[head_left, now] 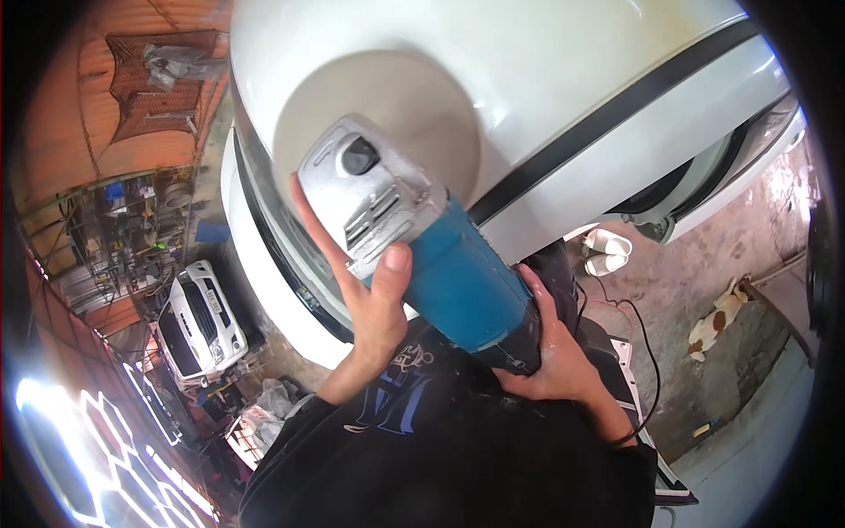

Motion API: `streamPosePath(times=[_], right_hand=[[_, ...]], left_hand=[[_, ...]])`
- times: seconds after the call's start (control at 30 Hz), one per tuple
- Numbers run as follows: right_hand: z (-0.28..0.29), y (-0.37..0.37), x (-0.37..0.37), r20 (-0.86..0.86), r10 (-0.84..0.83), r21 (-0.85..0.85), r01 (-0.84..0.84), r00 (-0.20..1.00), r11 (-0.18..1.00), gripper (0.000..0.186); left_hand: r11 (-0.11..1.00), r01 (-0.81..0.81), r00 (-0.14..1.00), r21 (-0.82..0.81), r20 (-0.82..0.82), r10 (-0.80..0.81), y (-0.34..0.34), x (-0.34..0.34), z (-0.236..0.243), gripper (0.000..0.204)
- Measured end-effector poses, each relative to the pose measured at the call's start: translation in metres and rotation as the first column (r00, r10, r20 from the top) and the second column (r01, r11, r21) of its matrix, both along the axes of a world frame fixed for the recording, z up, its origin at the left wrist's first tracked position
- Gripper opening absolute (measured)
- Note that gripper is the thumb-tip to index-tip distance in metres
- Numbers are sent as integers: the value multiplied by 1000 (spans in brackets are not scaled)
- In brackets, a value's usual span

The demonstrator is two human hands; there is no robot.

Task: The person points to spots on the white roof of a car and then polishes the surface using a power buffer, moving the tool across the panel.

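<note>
I hold a blue power polisher [458,282] with a silver metal head and black rear end. Its round pale pad [387,88] is on or just over a white car's roof panel [554,70]; the point of contact is hidden. My left hand [374,312] is wrapped round the metal head, thumb on its near side. My right hand [554,361] grips the black rear of the body. A dark cord [656,396] hangs to the right of that hand.
An open car door [713,158] is at upper right. White sandals [607,251] and a brown-and-white dog [713,321] are on the concrete floor at right. Another white car [202,321] and cluttered shelving [128,220] stand at left, near bright hexagonal lights [88,440].
</note>
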State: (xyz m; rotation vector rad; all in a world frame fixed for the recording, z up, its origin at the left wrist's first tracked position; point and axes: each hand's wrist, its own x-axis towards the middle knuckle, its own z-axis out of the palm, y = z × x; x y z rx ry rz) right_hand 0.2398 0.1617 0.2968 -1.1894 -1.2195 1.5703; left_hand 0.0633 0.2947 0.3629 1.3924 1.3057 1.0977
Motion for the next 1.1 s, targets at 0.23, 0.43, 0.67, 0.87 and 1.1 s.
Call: streamPosePath(times=[0.23,0.43,0.67,0.87,1.1], right_hand=[[-7,22,-9,-162,164,-61,-175,973,983,113],[-8,6,0,-114,120,-51,-127,986,991,115],[3,-1,7,44,11,16,-11,999,1000,117],[1,26,-10,-80,164,-83,-170,983,982,113],[-8,64,-47,-34,441,28,-440,897,898,111]], left_hand=[[986,-136,965,93,-211,153,-4,-24,-2,114],[996,-86,993,31,-74,88,-6,-9,-1,118],[999,50,998,3,29,-50,4,18,13,122],[994,-112,994,0,-12,112,-2,-38,-10,112],[937,-348,929,-27,122,349,-19,-95,-36,68]])
